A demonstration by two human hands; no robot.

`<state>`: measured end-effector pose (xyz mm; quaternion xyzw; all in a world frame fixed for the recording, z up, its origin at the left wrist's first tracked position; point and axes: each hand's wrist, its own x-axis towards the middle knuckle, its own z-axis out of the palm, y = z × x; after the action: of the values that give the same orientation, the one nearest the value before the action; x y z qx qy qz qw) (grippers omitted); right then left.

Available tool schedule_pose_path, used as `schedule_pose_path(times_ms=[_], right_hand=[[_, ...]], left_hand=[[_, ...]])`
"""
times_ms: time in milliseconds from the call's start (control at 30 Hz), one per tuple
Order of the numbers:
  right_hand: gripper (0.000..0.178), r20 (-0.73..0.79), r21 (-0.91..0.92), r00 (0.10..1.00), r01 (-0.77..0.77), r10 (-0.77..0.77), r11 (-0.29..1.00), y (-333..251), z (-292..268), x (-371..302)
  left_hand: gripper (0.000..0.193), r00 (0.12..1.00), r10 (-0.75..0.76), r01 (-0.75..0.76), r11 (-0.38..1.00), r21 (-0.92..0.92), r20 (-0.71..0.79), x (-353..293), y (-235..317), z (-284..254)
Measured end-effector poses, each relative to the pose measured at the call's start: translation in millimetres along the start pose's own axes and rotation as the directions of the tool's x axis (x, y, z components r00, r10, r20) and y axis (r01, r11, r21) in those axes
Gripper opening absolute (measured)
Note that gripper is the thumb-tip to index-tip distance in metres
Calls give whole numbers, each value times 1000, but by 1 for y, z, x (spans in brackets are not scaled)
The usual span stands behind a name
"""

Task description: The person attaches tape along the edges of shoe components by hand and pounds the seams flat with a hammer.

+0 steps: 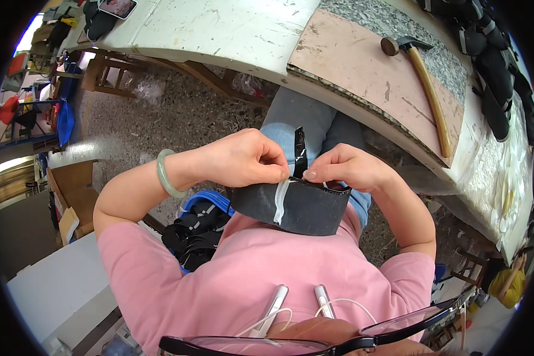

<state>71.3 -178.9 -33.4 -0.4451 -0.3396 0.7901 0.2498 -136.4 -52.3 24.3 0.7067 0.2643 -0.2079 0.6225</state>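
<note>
In front of my chest I hold a black, curved leather-like piece (pixel 314 210) that looks like a shoe upper. A white tape strip (pixel 280 203) runs down its outer side from the top edge. My left hand (pixel 249 157), with a green bangle (pixel 163 172) on the wrist, pinches that edge at the tape's top end. Close beside it, my right hand (pixel 353 169) has thumb and fingers closed on the same edge. A narrow shiny black strap (pixel 301 153) stands up between the hands. The fingertips partly hide the edge.
Ahead is a white worktable (pixel 219 35) bearing a pinkish board (pixel 350 65) on a granite slab. A wooden-handled hammer (pixel 427 95) lies there, with black pieces (pixel 492 89) farther right. A blue basket (pixel 204 199) of black pieces is at my left. Far right, another person (pixel 507 285) wears yellow.
</note>
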Motion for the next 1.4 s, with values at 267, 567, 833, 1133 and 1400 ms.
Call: schedule_pose_path(times_ms=[267, 567, 833, 1133, 1400], right_hand=[[20, 63, 68, 997, -49, 44, 997, -5, -1, -3], [18, 55, -172, 989, 145, -138, 974, -11, 7, -10], [27, 116, -275, 968, 248, -224, 929, -17, 4, -13], [14, 95, -301, 983, 181, -160, 936, -17, 15, -11], [17, 173, -659, 925, 363, -337, 658, -42, 21, -15]], left_hand=[[15, 1000, 30, -30, 1000, -9, 4, -2, 9, 3], [21, 997, 76, -75, 991, -111, 8, -1, 6, 1], [19, 989, 145, -145, 989, -13, 2, -4, 7, 3], [22, 979, 199, -200, 979, 32, 38, -7, 3, 6], [16, 931, 363, -335, 892, 303, -39, -12, 2, 2]])
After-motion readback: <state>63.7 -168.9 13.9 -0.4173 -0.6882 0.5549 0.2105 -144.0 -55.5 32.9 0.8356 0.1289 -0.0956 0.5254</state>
